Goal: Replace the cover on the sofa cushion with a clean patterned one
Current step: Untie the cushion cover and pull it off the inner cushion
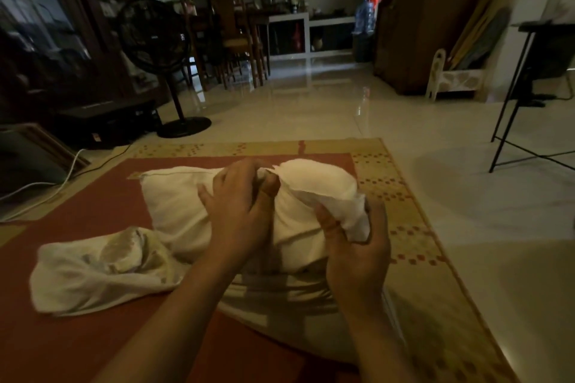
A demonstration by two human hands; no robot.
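Cushion (180, 205) on rug (407, 227); L hand (239, 214) + R hand (354, 258) hold white cover (323, 183).

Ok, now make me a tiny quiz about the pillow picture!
1. True or false: the crumpled cloth lies left of the white cushion.
2. What stands beyond the rug? A fan, B bicycle, C dog.
3. How many hands grip the cushion?
Key: 1 true. 2 A. 3 two: the left hand and the right hand.
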